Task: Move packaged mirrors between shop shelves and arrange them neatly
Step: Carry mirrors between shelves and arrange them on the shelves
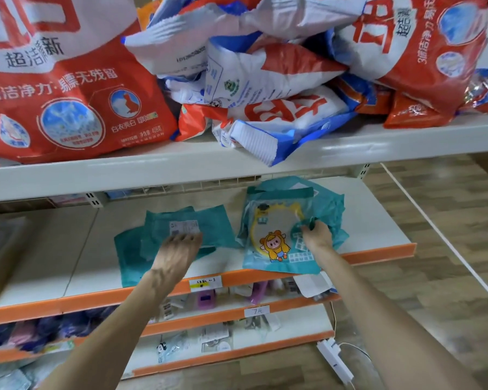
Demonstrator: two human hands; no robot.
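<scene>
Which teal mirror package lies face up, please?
The package gripped by the right hand, showing a yellow rim and cartoon figure; the left pile shows plain backs.

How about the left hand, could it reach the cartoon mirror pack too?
Probably yes. The left hand lies on the teal packs right beside the cartoon mirror pack, with only bare shelf between.

two teal mirror packs (279, 249) on shelf (54, 277)

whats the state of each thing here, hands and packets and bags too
left hand, open, fingers resting on the left packets
right hand, pinching the cartoon packet
cartoon packet, front up, front edge overhanging the middle shelf
left packets, back up, overlapping untidily
detergent bags, heaped askew on the upper shelf, one overhanging
</scene>
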